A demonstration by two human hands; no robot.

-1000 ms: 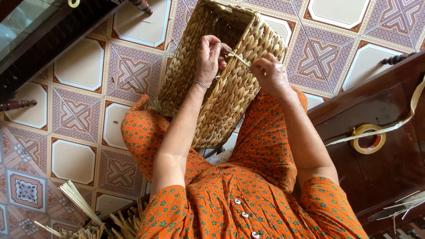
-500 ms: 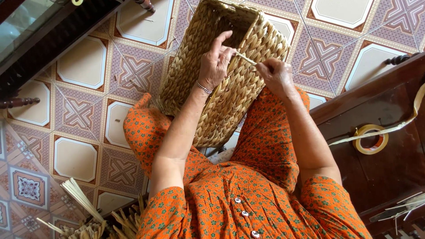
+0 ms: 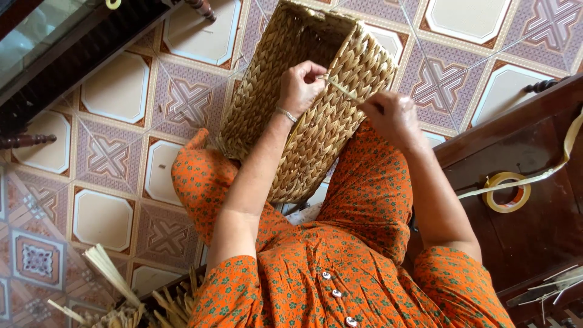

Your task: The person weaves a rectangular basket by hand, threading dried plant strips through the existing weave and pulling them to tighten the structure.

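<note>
Nearest the camera is the front of an orange flowered dress [image 3: 340, 273] with a row of small buttons, and both bare forearms reach away from it over the lap. At the lower left, on the patterned tiled floor [image 3: 115, 91], lies a loose bundle of pale reed strips [image 3: 115, 291], well apart from the hands. Beyond the knees a tall woven basket [image 3: 303, 115] of straw-coloured plait rests tilted against the lap, its open mouth pointing away toward the far tiles. The left hand [image 3: 300, 85], a thin bracelet at its wrist, sits on the basket's upper wall near the rim, its grip closed on one end of a thin pale strand [image 3: 341, 89]. The right hand [image 3: 392, 115] is just beside the basket's right edge, its grip pinched together on the other end of the same strand, which runs taut between the two hands across the weave. The right forearm hides part of the basket's lower right side. To the right stands dark wooden furniture [image 3: 522, 182] carrying a roll of tape [image 3: 507, 191] with a long pale strip trailing from it. At the far left a dark wooden frame with a glass panel [image 3: 54, 42] borders the floor.
</note>
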